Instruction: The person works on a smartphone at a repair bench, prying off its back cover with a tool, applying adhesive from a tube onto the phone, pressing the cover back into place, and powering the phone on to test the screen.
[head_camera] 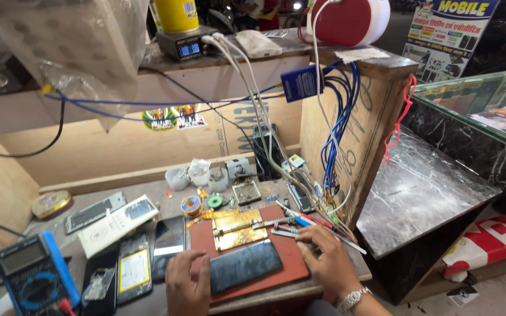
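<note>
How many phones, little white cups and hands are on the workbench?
Hands: 2, the left hand and the right hand
Small white cups: 3
Phone on the red mat: 1
Total: 6

Blue-cased multimeter [35, 272] at near left edge of tabletop [165, 190]. Round brass-coloured tin [51, 203] further back, left. White slab-shaped box [118, 225] lying beside opened phones. Three small white cups [198, 175] along back wall, contents unclear, possibly small parts. Bundle of blue cables [341, 120] hanging down wooden side panel. Yellow canister [176, 14] on upper shelf.
</note>
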The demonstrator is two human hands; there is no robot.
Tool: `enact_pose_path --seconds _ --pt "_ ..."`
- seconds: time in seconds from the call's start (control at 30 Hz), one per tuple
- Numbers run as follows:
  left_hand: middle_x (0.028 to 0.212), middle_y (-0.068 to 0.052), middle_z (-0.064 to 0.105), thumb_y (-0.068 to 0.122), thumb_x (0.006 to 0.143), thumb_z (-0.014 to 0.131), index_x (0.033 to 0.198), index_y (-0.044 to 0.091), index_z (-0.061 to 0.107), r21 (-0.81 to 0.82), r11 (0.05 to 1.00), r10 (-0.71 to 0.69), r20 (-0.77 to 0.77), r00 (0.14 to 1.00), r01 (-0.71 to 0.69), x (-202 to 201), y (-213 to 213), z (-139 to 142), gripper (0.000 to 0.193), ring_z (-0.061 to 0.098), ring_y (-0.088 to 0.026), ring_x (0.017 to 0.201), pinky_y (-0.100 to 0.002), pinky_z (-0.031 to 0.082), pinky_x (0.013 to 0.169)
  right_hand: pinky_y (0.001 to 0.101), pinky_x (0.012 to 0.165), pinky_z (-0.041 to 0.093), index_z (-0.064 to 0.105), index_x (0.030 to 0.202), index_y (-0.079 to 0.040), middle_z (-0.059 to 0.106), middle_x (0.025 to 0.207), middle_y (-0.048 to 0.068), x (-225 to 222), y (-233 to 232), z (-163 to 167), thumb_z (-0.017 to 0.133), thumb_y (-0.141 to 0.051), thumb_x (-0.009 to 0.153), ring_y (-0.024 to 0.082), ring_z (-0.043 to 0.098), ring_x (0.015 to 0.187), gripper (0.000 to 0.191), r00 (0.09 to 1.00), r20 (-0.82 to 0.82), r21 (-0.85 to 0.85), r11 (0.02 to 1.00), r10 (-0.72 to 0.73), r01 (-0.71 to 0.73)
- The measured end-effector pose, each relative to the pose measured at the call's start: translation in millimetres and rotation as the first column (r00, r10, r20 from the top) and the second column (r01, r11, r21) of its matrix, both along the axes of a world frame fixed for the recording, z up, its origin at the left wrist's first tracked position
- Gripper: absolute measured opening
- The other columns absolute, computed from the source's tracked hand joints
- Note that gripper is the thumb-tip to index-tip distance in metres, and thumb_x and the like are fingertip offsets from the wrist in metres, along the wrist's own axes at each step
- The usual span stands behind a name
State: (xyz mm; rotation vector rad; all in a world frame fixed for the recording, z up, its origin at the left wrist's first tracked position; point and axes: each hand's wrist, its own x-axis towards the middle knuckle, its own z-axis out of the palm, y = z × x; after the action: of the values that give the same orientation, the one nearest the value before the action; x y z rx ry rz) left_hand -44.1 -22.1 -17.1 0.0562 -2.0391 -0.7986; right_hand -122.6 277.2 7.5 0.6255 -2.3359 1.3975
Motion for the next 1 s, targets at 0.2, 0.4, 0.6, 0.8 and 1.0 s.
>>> enact_pose_path --seconds 0.2,0.4,0.6,0.8,1.0 --pt "0.096 -0.01 0.069 0.021 0.091 0.066 0.097 0.007 0.069 0.026 1.0 -0.001 0.053 0.999 0.0 11 7 15 0.016 0.063 -0.032 0.097 -0.044 0.047 0.089 0.0355 0.089 0.056 0.071 0.093 -0.002 0.075 0.104 0.008 3 -1 2 0.071 -0.01 0.084 0.024 0.073 0.102 0.012 0.994 -0.105 0.015 1.0 0.0 0.001" --pt "0.097 -0.01 0.069 0.022 0.094 0.064 0.101 0.007 0.067 0.06 0.998 -0.023 0.078 0.997 0.019 11 7 19 0.017 0.061 -0.031 0.093 -0.043 0.049 0.086 0.036 0.091 0.054 0.072 0.096 -0.004 0.073 0.11 0.01 1 -2 2 0.071 -0.008 0.085 0.026 0.069 0.107 0.013 0.985 -0.161 0.11 0.993 0.061 -0.044" --pt "0.103 -0.012 0.066 0.02 0.097 0.066 0.109 0.006 0.065 0.078 0.996 -0.056 0.091 0.994 0.049 6 3 12 0.018 0.06 -0.032 0.097 -0.042 0.049 0.088 0.035 0.088 0.054 0.072 0.099 -0.004 0.072 0.115 0.009 -3 -5 -3 0.071 -0.01 0.089 0.025 0.069 0.105 0.012 0.986 -0.139 0.172 0.983 0.089 -0.065" --pt "0.116 -0.01 0.065 0.014 0.098 0.071 0.121 0.007 0.061 0.094 0.988 -0.133 0.135 0.982 0.121 14 1 3 0.027 0.059 -0.032 0.111 -0.042 0.049 0.098 0.031 0.084 0.057 0.072 0.107 -0.004 0.07 0.12 0.011 0 -5 -12 0.074 -0.007 0.094 0.02 0.07 0.094 0.013 0.996 0.0 0.151 0.984 0.094 -0.093" --pt "0.125 -0.01 0.065 0.017 0.092 0.078 0.128 0.009 0.058 0.032 0.987 -0.162 0.19 0.968 0.159 14 -4 6 0.042 0.058 -0.033 0.118 -0.046 0.043 0.113 0.0248 0.078 0.055 0.071 0.11 -0.004 0.071 0.121 0.009 -1 -6 -10 0.077 -0.007 0.099 0.015 0.069 0.093 0.012 0.987 -0.046 0.257 0.956 0.156 -0.139"
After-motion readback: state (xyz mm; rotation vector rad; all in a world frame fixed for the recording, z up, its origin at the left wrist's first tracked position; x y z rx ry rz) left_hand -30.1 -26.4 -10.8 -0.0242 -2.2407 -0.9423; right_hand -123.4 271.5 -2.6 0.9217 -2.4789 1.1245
